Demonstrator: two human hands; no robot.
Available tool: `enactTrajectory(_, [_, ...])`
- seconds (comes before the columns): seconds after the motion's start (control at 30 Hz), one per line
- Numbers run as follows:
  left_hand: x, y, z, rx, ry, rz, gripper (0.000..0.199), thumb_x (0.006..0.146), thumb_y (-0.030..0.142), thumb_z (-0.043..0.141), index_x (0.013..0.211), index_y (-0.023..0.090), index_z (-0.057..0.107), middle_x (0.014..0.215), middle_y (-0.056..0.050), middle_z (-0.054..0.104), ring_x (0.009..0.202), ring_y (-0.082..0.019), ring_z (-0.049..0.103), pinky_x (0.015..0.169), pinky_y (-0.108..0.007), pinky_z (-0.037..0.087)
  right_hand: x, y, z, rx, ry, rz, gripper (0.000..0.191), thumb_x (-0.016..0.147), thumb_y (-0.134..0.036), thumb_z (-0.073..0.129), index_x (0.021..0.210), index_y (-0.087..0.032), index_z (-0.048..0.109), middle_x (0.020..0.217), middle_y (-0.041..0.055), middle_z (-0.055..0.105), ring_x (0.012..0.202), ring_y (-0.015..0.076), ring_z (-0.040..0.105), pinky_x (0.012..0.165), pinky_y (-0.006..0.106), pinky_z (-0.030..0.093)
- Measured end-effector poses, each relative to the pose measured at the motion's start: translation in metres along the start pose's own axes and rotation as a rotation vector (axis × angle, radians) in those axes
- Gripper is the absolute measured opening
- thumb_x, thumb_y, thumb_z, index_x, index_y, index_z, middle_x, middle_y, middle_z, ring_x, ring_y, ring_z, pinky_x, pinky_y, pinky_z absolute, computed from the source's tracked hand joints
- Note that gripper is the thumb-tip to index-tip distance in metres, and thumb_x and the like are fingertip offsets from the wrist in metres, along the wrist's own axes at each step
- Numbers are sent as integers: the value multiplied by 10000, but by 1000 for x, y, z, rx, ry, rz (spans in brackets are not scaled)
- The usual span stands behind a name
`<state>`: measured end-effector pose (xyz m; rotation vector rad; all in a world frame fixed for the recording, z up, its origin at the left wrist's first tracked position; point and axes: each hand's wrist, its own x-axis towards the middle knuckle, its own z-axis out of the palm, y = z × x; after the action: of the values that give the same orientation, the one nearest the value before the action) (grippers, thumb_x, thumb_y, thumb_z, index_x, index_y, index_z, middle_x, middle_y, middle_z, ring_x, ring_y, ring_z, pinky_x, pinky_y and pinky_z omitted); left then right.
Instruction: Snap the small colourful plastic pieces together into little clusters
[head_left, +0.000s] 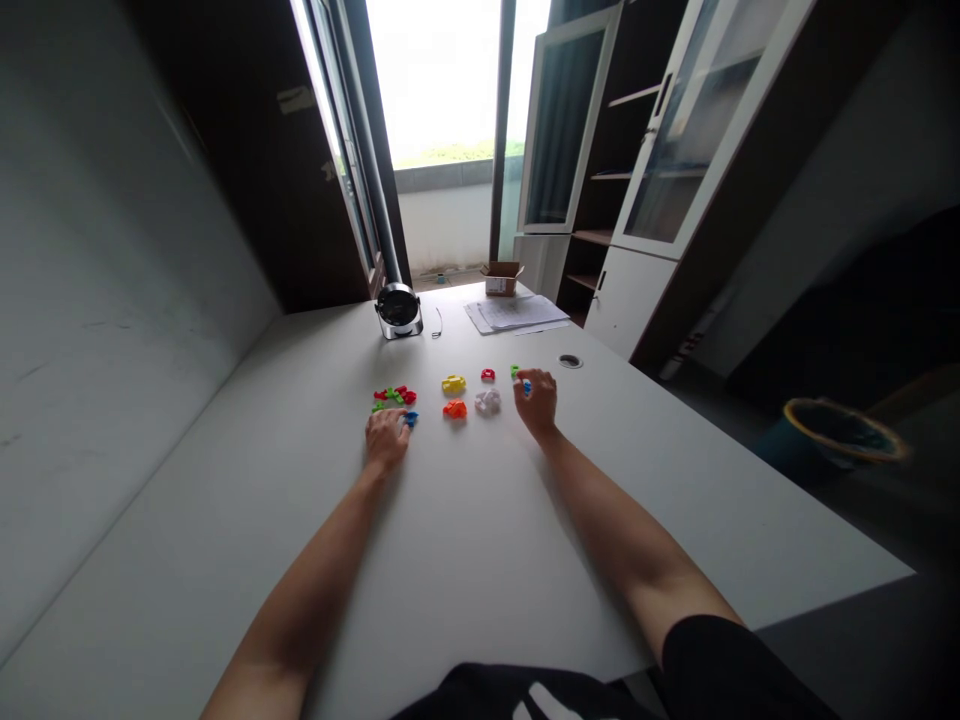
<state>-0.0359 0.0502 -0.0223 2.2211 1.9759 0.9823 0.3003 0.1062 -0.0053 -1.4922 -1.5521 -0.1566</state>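
Observation:
My left hand rests low over the white table, fingers curled, thumb side against a blue plastic piece. Just beyond it lies a small pile of red and green plastic pieces, with one green piece at the fingertips. My right hand is curled round another blue plastic piece, which shows partly between thumb and fingers. A green piece lies just past those fingers. Between the hands are a yellow piece, an orange cluster, a red piece and a whitish translucent cluster.
At the back of the table stand a round black device on a stand and an open cardboard box. Paper sheets lie before the box. A cable hole is on the right; a bin stands beyond the table.

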Motion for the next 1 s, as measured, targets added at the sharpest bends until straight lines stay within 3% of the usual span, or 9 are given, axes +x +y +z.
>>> enactTrajectory(0.2, [-2,11,0,1,-107,156,412,846,159,552,1236,271,621,1370,-62,564,1321,-274,416,1137,-465,299,-19,-43,4,199,-156,-160,147,882,-215,487,942,-205,620,847,36,658,834,205,593,840,325,428])
enactTrajectory(0.53, [-5,19,-7,-40,-144,161,353,845,159,567,1176,256,640,1152,-80,638,1096,-261,547,994,-403,424,-46,-94,3,393,-376,-368,127,934,-223,515,924,-217,641,792,25,661,738,176,600,783,306,445])
enactTrajectory(0.77, [-5,20,-8,-58,-151,119,330,821,152,570,1132,231,650,1073,-77,666,1018,-256,584,945,-399,454,-59,-103,8,458,-573,-489,106,909,-195,554,918,-226,655,766,4,667,682,144,597,678,253,444])
enactTrajectory(1.0, [-6,23,-12,-170,-195,87,302,842,178,559,1121,251,649,1005,-37,708,785,-180,635,773,-311,501,-59,-97,13,405,-576,-505,94,887,-180,574,884,-226,655,743,-5,660,659,131,578,646,235,416])
